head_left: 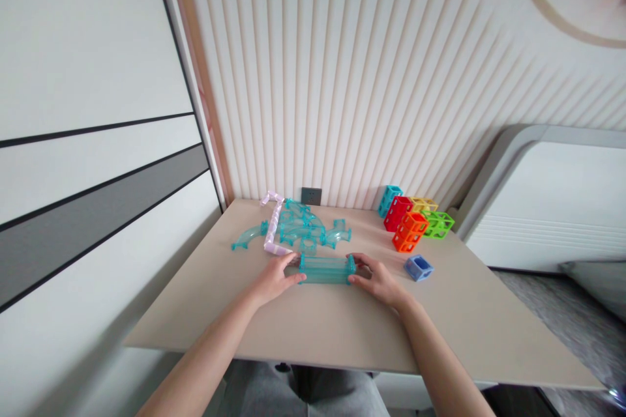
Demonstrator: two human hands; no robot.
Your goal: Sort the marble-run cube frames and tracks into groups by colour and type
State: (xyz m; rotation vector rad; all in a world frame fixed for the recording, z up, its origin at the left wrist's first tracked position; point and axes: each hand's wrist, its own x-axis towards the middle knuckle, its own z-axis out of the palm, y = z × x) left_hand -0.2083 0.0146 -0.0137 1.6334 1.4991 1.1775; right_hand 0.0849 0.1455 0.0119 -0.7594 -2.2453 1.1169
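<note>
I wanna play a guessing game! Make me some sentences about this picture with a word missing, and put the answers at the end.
1. The see-through teal bundle is held ____ the left hand and the right hand.
2. The lone blue block lies nearer the ____ hand.
3. The socket on the ridged wall is coloured ____.
4. The block stack closest to the lone blue block is coloured ____.

Missing words: between; right; black; orange.
</note>
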